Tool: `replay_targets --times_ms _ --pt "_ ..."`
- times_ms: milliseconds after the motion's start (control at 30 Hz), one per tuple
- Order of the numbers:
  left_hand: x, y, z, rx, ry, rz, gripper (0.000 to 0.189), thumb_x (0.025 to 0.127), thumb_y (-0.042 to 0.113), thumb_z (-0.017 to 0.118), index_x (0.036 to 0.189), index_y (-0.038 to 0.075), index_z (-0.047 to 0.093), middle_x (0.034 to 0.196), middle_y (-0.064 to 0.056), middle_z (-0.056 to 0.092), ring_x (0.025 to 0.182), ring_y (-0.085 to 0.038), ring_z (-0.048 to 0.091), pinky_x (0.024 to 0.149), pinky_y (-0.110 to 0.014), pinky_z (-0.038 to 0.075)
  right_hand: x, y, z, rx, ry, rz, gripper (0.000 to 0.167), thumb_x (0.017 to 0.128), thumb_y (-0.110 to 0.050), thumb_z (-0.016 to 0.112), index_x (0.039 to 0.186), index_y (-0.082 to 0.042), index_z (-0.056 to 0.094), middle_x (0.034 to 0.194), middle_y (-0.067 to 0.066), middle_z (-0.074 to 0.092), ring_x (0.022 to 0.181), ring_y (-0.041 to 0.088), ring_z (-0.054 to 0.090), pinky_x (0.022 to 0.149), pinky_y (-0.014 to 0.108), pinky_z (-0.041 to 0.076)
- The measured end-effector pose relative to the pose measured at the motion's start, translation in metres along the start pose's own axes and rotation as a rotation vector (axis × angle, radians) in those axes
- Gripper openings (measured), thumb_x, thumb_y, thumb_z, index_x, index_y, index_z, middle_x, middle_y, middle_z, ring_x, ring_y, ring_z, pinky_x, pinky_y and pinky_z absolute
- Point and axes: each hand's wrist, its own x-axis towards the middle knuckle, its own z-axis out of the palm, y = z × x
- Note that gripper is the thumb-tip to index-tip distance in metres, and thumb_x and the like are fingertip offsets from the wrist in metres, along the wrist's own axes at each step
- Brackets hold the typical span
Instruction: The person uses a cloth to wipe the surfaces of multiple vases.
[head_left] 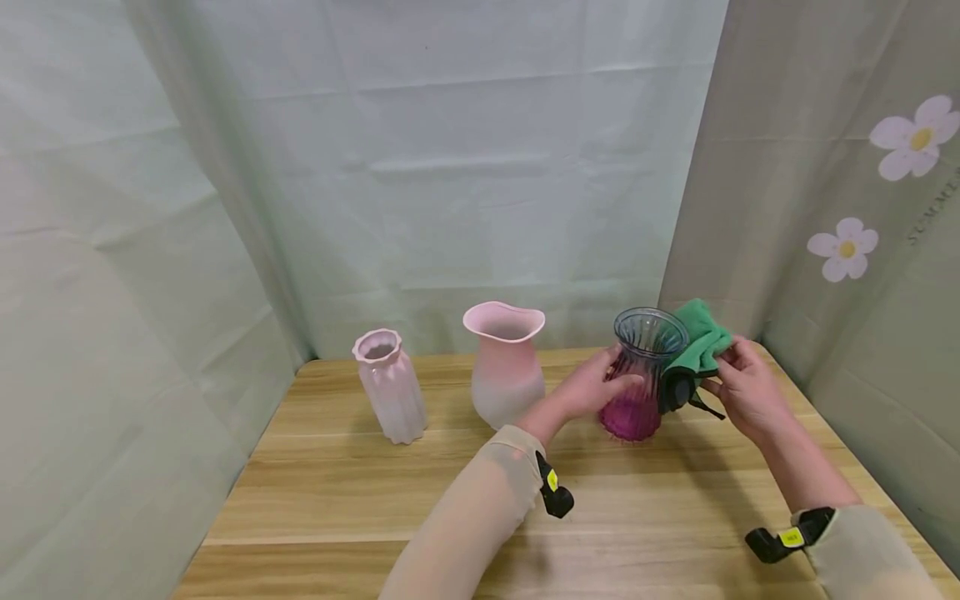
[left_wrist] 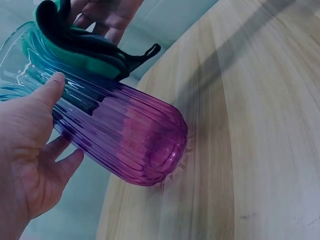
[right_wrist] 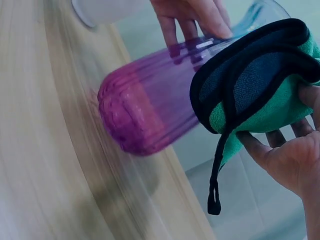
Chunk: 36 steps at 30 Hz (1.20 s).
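My left hand (head_left: 587,390) grips a ribbed glass vase (head_left: 632,414), blue at its flared rim and magenta at the base. The thumb lies along the near side of the vase, fingers round its far side. The vase stands upright at the back right of the table. My right hand (head_left: 752,393) pinches a green cloth (head_left: 701,335) with dark blue patches, black edging and a hanging loop. In the right wrist view the folded cloth (right_wrist: 270,107) overlaps the vase's upper part. From the left wrist, the cloth lies against the vase's side near the neck.
On the wooden table (head_left: 337,500), a pink-and-white vase (head_left: 507,379) with a wavy rim stands left of my left hand. Farther left is a slimmer pale pink vase (head_left: 393,392). Hanging fabric (head_left: 480,167) closes off the back and both sides.
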Motion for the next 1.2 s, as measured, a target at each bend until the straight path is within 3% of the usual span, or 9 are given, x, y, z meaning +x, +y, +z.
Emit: replay_targets --times_ms 200,400,633,867,1000,1200 --pt "0.002 -0.002 -0.001 0.013 -0.007 0.020 0.069 0.104 0.039 0.061 0.161 0.011 0.033 0.156 -0.009 0.046 0.140 -0.019 0.045 0.112 -0.030 0.039 0.007 0.005 0.010 0.029 -0.008 0.022 0.034 0.107 -0.004 0.050 0.139 -0.014 0.049 0.121 0.000 0.067 0.100 0.011 0.064 0.080 0.031 0.059" --pt "0.003 -0.003 -0.001 -0.013 -0.012 0.011 0.068 0.103 0.039 0.062 0.160 0.012 0.035 0.154 -0.007 0.048 0.139 -0.019 0.047 0.112 -0.031 0.040 0.008 0.004 0.010 -0.056 0.012 0.073 0.037 0.108 -0.009 0.052 0.144 -0.018 0.053 0.121 -0.003 0.062 0.100 0.010 0.061 0.082 0.030 0.059" --pt "0.002 -0.001 -0.001 0.007 -0.005 0.021 0.068 0.103 0.039 0.063 0.159 0.010 0.037 0.151 -0.009 0.051 0.137 -0.018 0.048 0.111 -0.030 0.041 0.005 0.007 0.010 -0.193 0.059 0.157 0.032 0.107 -0.015 0.056 0.138 -0.023 0.060 0.121 -0.010 0.061 0.099 0.008 0.060 0.081 0.025 0.057" --pt "0.004 -0.002 0.000 0.002 -0.003 0.008 0.070 0.102 0.039 0.064 0.159 0.010 0.036 0.152 -0.008 0.051 0.137 -0.018 0.049 0.110 -0.028 0.041 0.002 0.017 0.006 -0.421 0.045 0.158 0.014 0.107 -0.015 0.057 0.115 -0.022 0.066 0.108 -0.013 0.064 0.099 0.003 0.061 0.081 0.020 0.055" --pt "0.004 -0.002 -0.001 -0.002 -0.003 0.008 0.071 0.102 0.040 0.064 0.159 0.008 0.035 0.153 -0.010 0.050 0.137 -0.019 0.049 0.110 -0.027 0.040 -0.003 0.028 0.000 -0.462 0.029 0.176 0.011 0.107 -0.016 0.055 0.114 -0.020 0.063 0.108 -0.013 0.063 0.100 0.001 0.061 0.081 0.022 0.056" --pt "0.004 -0.003 0.000 0.012 0.000 -0.005 0.075 0.102 0.042 0.064 0.159 0.004 0.033 0.156 -0.012 0.045 0.141 -0.019 0.044 0.113 -0.027 0.037 -0.018 0.050 -0.010 -0.467 0.079 0.297 0.015 0.109 -0.018 0.053 0.120 -0.024 0.060 0.110 -0.018 0.059 0.098 0.002 0.057 0.078 0.027 0.054"
